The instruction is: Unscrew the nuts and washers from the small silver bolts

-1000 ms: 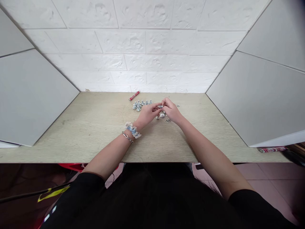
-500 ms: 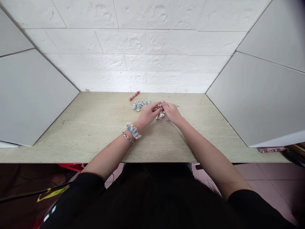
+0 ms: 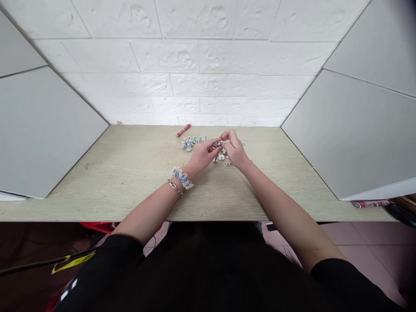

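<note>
Between my two hands is a small silver bolt (image 3: 219, 144), partly covered by fingers. My left hand (image 3: 202, 157), with a scrunchie and a chain bracelet at its wrist, pinches it from the left. The fingers of my right hand (image 3: 234, 149) are bent round its right end, thumb and fingertips close together. Just left of my left hand, several silver bolts (image 3: 189, 146) stand upright in a group. Below the fingertips lie a washer (image 3: 221, 157), another bolt (image 3: 215, 160) and a small nut (image 3: 228, 164). One more nut (image 3: 243, 143) lies right of my right hand.
A red tube-shaped object (image 3: 183, 131) lies behind the bolts on the wooden table (image 3: 130, 173). A white brick-patterned wall (image 3: 185, 86) rises at the back, with grey panels on both sides. Another red patterned tube (image 3: 371, 203) is at the right front edge.
My right hand's fingers have lifted and bent more, and its thumb has shifted down along the bolt. My left hand has hardly moved.
</note>
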`<act>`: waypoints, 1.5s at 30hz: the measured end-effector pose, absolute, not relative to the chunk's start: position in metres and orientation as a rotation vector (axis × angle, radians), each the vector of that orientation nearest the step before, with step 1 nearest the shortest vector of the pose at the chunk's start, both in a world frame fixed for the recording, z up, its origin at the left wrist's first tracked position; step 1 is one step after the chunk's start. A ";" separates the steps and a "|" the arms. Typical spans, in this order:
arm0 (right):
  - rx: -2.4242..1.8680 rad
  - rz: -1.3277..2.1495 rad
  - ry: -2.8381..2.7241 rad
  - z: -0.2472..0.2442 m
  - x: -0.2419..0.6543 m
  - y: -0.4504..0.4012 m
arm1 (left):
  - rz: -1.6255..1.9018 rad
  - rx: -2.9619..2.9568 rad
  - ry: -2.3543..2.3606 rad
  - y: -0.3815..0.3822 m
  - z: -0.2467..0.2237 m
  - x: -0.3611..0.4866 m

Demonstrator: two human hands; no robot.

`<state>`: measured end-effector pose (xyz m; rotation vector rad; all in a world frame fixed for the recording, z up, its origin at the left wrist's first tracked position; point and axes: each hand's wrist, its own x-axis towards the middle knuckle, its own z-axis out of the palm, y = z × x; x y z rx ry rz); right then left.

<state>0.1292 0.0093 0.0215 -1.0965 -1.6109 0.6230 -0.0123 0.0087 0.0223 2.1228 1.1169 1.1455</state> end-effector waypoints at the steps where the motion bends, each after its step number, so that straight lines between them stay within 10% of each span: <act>1: -1.122 0.595 -1.613 0.022 0.129 0.009 | 1.149 2.120 1.116 0.008 0.022 -0.012; 45: -1.345 0.556 -1.781 0.028 0.131 0.007 | 1.100 2.221 1.211 0.014 0.019 -0.013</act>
